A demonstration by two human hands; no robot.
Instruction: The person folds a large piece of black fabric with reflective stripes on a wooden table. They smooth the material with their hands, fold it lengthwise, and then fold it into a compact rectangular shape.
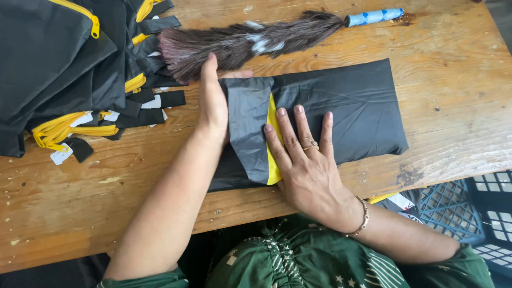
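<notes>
Folded black bag lies on bench; left hand and right hand press flat, fingers spread; blue crate sits below.

Black bag, yellow trim; blue-white duster handle.

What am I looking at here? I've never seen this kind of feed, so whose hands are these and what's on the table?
One camera, worn on a person's head, looks down at their own bare hands. The left hand presses edge-on against a folded black fabric piece with a yellow strip, lying on a wooden table. The right hand lies flat on the fabric. Neither hand grips anything. At the upper left is a pile of black bags with yellow zips. A feather duster lies behind. Plastic crates stand below, right.
</notes>
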